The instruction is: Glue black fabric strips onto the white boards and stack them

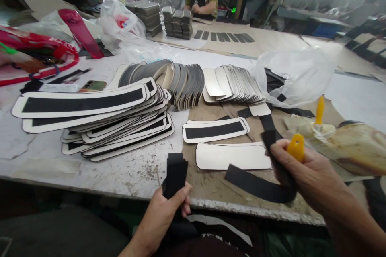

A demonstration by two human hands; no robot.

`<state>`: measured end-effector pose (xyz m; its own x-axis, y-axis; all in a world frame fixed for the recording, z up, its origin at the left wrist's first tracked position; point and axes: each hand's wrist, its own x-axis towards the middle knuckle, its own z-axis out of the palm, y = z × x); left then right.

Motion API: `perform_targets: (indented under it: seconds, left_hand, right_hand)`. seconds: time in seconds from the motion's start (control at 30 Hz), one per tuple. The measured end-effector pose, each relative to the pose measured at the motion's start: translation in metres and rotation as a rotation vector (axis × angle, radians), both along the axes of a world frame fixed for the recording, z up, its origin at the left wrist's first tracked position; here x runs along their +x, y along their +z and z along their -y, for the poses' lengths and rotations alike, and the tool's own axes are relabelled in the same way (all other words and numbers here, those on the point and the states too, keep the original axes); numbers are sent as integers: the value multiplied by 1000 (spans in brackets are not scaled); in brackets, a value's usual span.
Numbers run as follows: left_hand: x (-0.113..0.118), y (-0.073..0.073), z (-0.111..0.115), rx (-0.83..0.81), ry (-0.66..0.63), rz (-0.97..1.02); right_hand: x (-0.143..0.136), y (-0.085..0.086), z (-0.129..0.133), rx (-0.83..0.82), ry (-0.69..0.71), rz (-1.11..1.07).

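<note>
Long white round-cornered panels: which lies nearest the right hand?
The frontmost panel, plain white, its end beside the right hand; the black-centred panel just behind it lies farther off.

Dark garment point(217, 248), pale band point(224, 225), white markings point(205, 235) (unreadable), bare forearms point(342, 196)

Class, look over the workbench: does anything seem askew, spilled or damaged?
Yes. The stack of panels on the left sits askew: its pieces fan out at uneven angles, with edges out of line. The table also looks worn, with dark stains towards its front edge. I see no spill.
</note>
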<state>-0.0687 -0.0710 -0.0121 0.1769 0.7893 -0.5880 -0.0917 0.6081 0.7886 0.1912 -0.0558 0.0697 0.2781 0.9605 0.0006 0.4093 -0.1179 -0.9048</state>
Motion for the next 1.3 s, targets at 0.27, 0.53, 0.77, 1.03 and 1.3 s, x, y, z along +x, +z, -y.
perform_targets:
  seconds: [0.27, 0.53, 0.77, 1.03, 1.3]
  left_hand:
    - [22, -3, -59, 122, 10, -76]
    - [24, -13, -73, 100, -84, -58]
    - [24, -11, -75, 53, -64, -68]
    - [29, -11, -75, 49, -36, -136]
    - [33, -8, -77, 69, -54, -207]
  right_hand:
    - [-25, -24, -41, -371, 595, 193]
    - [-47, -56, -85, -431, 725, 291]
    - [-51, -62, -90, -450, 726, 395]
    - [-51, -64, -90, -454, 705, 469]
    - [-52, -60, -87, -454, 694, 532]
